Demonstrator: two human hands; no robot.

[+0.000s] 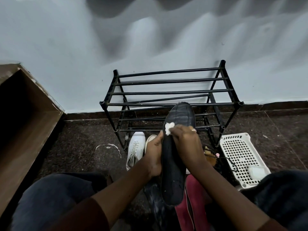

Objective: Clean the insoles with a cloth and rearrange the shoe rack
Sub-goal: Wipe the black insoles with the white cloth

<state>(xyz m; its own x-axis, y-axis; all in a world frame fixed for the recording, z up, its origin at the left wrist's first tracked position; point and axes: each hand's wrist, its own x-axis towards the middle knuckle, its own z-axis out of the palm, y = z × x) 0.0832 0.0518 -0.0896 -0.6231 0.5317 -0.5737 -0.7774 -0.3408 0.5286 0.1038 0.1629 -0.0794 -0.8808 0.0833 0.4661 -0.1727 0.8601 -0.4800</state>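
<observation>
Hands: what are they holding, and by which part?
The left hand grips the dark insole by its side edge, mid-length; the right hand holds a white cloth against it.

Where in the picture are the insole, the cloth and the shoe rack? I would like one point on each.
insole point(173, 180): head view, on its dark lower middle.
cloth point(169, 128): head view, on the white wad's middle.
rack point(141, 104): head view, on its front top bar.
</observation>
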